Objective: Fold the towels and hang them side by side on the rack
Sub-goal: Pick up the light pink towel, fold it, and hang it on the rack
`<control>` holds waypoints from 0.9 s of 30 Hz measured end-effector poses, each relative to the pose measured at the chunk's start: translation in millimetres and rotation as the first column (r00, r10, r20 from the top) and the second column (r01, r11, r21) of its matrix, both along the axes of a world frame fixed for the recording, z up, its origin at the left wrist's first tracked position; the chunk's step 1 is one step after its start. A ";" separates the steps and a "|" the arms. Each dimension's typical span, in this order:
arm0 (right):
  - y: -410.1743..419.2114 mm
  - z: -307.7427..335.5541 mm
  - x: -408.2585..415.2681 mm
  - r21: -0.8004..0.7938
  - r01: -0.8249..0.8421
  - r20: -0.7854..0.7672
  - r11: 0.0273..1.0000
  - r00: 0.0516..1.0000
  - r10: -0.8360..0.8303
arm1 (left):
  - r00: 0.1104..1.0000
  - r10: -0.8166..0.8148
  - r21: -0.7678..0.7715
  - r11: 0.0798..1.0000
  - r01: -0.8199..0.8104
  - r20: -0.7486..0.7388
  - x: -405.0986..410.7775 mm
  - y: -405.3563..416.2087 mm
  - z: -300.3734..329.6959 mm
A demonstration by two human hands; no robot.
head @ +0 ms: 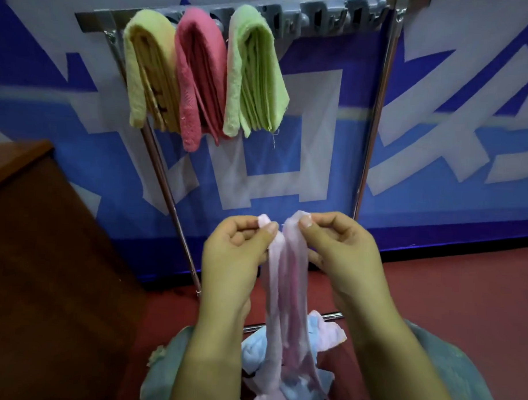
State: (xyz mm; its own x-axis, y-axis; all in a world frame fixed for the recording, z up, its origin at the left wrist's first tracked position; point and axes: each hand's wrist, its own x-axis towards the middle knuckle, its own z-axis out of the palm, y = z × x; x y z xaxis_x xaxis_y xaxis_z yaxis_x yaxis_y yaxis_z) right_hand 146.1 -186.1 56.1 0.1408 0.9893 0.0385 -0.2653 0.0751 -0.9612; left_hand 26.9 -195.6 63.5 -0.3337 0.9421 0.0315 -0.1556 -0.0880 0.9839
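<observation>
Three folded towels already over left end of rack (337,23) bar, side by side and touching: yellow towel (147,70), pink towel (198,78), green towel (255,74). Plenty of free bar to right of green one.

Pale pink towel (286,290) held up below rack, well apart from it, hanging long and bunched into narrow rope, not yet folded. Left hand (234,252) pinching one top corner between thumb and curled fingers (269,228). Right hand (341,253) pinching other top corner same way. Hands near each other, almost touching. Light blue towel (260,349) heaped underneath, on lap or floor, cannot tell which. Lower end of pale pink towel trailing onto it.

Risks, as judgement only:
- Thin pinch on corners only, so easy slip of one corner and drop onto red floor (433,280).
- Bunched cloth likely to fold crooked or lumpy unless spread first.
- Trailing end apt to drag light blue towel up with it.
- Danger of shoving green towel or catching loose thread at its hem when hanging next one too near; overlap instead of side by side.
- Rack on thin slanted legs, possibly wobbly under hard push.

Writing: huge white characters on blue banner (439,116) behind rack, cropped, not readable. No brand or label seen on towels or rack. Brown wooden cabinet (45,252) at left, unmarked.
</observation>
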 end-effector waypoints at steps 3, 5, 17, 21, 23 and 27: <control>-3.5 -1.0 -1.8 0.028 -0.001 0.091 1.000 0.996 -0.001 | 0.993 0.001 -0.008 1.000 -0.002 -0.118 5.5 -5.8 -2.8; -5.0 -1.3 -2.7 0.038 0.006 0.119 0.999 0.993 -0.010 | 0.988 0.008 0.001 1.000 -0.007 -0.153 7.7 -8.8 -3.1; -14.2 1.2 -1.8 0.096 0.022 0.197 0.995 0.980 -0.041 | 0.963 -0.014 0.088 0.995 0.039 -0.270 19.1 -19.7 -2.9; -18.1 3.2 0.8 0.134 0.005 0.221 0.991 0.975 -0.035 | 0.931 -0.029 0.121 0.990 0.078 -0.363 18.3 -20.6 -3.8; -19.4 3.8 0.9 0.141 -0.002 0.207 0.990 0.978 -0.028 | 0.927 -0.057 0.118 0.987 0.108 -0.372 16.8 -21.1 -3.2; -17.9 6.0 6.1 0.151 -0.050 0.200 0.987 0.980 0.019 | 0.939 -0.168 0.089 0.975 0.203 -0.299 11.3 -23.2 -2.4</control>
State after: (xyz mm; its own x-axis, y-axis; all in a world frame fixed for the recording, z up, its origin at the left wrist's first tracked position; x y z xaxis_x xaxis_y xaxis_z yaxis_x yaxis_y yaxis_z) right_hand 152.1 -204.0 62.1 0.0808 0.9732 0.2151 -0.0765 0.2213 -0.9722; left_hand 38.2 -218.9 61.1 -0.1133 0.9703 0.2138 0.1077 -0.2020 0.9734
